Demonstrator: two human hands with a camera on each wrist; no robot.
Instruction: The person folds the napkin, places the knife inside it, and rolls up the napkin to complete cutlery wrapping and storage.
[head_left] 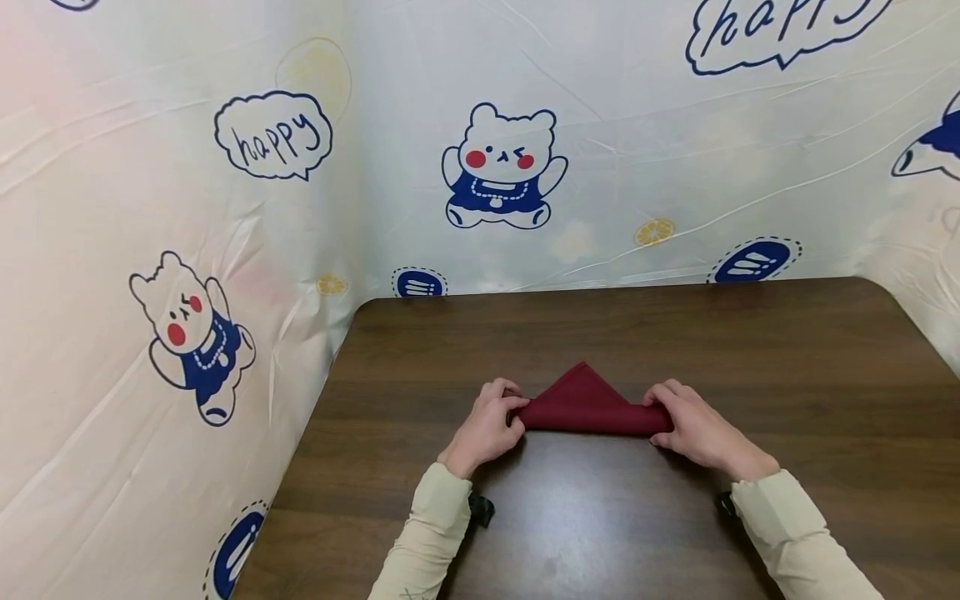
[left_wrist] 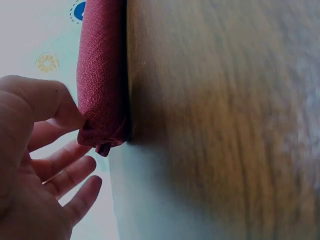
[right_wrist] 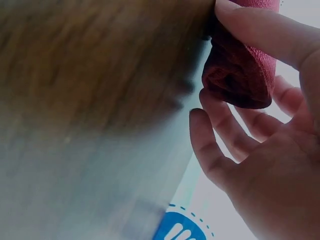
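A dark red cloth (head_left: 581, 404) lies rolled into a tube across the table, with a triangular corner still flat and pointing to the far side. At the roll's left end, my left hand (head_left: 486, 429) pinches it between thumb and index finger, the other fingers spread loosely, as the left wrist view shows. My right hand (head_left: 697, 429) holds the opposite end. In the right wrist view, the thumb lies along the near side of the rolled cloth (right_wrist: 242, 75), whose end shows its spiral layers, and the fingers curve behind it.
Under the cloth is a dark brown wood-grain table (head_left: 600, 525) with rounded far corners. A pale printed curtain (head_left: 360, 150) with cartoon bears hangs along its far and left sides. Black straps sit at both wrists beside the light sleeves.
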